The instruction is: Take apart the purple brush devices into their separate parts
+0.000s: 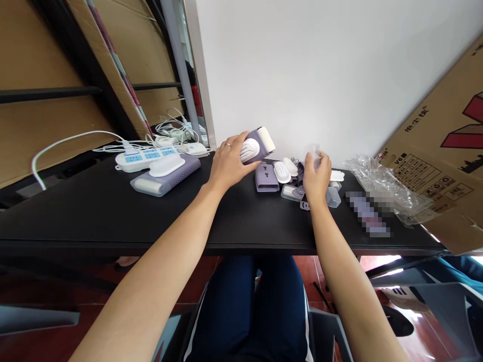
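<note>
My left hand (230,163) is closed around a purple handheld device (258,138) with a cream-white end and a white ribbed oval piece (249,150) on its face. It holds the device tilted above the table. My right hand (317,176) pinches a small clear plastic piece (314,152), partly blurred, over a cluster of loose parts. Among these parts are a purple housing (267,178), white oval pieces (282,171), and a clear-covered part (292,193). A clear plastic cap (333,197) sits beside my right wrist. My right forearm and hand hide some of the cluster.
A similar purple device (166,176) lies at left before a white power strip (147,158) with tangled cables. Crumpled clear plastic wrap (388,186) and a pixelated item (368,213) are at right, beside a leaning cardboard box (433,161). A white wall (320,65) stands behind the black table (241,226).
</note>
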`<state>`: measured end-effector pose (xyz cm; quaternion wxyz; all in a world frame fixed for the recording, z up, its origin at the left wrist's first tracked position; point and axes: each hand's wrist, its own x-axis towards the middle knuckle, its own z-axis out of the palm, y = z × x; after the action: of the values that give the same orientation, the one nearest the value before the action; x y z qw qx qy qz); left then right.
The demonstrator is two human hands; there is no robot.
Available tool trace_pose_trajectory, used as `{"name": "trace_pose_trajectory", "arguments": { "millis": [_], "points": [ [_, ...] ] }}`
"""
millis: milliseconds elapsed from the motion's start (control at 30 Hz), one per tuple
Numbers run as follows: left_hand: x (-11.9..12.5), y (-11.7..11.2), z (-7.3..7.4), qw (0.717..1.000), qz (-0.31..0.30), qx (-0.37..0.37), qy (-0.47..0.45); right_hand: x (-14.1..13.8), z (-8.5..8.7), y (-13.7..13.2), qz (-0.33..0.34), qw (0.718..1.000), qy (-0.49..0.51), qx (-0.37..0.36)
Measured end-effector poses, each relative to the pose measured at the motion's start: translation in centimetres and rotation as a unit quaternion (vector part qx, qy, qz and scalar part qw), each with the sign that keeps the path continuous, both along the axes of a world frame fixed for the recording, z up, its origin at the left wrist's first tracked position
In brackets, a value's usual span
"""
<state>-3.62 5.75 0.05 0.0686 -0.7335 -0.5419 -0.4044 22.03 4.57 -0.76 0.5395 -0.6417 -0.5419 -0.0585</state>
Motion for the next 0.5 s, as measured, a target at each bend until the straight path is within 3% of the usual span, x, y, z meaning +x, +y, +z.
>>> {"name": "trace_pose_trajectory", "arguments": {
  "millis": [200, 500],
  "points": [
    [1.1, -0.3, -0.4, 0.999, -0.036, -0.007, 0.029, -0.7, -0.8, 0.3, -0.008, 0.986, -0.103, -0.127],
    [1.5, -0.5, -0.4, 0.998, -0.049, -0.001, 0.041, -1.0, -0.5, -0.3, 0.007, 0.992, -0.091, -0.084]
  ]
}}
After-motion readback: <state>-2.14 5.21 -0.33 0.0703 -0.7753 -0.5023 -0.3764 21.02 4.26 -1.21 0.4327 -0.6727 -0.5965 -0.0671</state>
